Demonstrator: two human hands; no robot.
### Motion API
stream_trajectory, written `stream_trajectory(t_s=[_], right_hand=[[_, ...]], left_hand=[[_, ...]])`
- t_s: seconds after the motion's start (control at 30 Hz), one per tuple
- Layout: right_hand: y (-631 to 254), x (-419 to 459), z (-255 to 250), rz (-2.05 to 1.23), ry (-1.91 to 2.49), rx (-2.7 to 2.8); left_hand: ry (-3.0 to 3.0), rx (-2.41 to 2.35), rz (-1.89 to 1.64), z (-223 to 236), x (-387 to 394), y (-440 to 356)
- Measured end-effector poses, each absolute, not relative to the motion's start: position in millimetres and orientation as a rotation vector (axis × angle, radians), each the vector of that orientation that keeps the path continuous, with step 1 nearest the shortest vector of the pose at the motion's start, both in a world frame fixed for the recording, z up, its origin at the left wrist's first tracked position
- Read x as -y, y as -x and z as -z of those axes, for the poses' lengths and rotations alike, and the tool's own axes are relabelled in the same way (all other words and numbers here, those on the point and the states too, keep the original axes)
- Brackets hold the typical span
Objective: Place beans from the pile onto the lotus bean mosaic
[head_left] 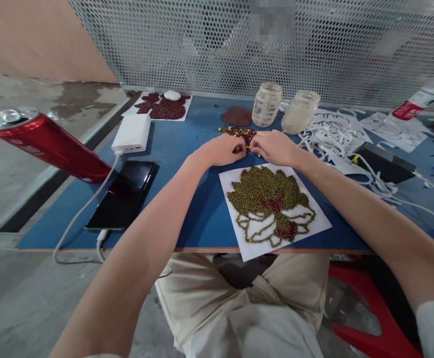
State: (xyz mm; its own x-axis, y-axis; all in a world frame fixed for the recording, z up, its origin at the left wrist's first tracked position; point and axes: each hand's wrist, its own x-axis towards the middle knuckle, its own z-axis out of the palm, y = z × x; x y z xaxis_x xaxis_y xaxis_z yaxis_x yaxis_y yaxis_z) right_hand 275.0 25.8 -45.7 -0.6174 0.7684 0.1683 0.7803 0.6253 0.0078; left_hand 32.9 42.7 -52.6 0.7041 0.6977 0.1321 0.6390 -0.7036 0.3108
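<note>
A small heap of mixed beans (pixel 235 131), red, green and yellow, lies at the middle of the blue table. At its near side my left hand (pixel 229 149) rests with its fingers curled inward. My right hand (pixel 272 147) meets it from the other side, thumb and fingers pinched over a few yellow pieces. Whatever either hand holds is too small or hidden to name. Closer to me lies a white paper sheet (pixel 316 226) bearing a flower picture (pixel 267 191) of green beans with red ones at its centre. Some petals are only outlined in green, with bare paper inside.
At left stand a red can (pixel 53 144), a white power bank (pixel 132 133) and a cabled phone (pixel 123 194). Behind are a red-bean picture (pixel 161 107), a brown patch (pixel 236 116) and two jars (pixel 267 104). Paper strips (pixel 332 136) and a bottle (pixel 420 99) occupy the right.
</note>
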Motion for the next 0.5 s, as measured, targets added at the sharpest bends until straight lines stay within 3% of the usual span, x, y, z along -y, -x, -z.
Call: stream_trajectory(t_s=[0.3,0.5], right_hand=[[-292,60,19,-0.596,0.861,2.649],[-288,102,34,-0.711,0.681,2.730]], left_hand=[[-2.684,-1.080,-0.356,51,-40,-32],[-2.660,-1.107,-0.366,50,-38,-33]])
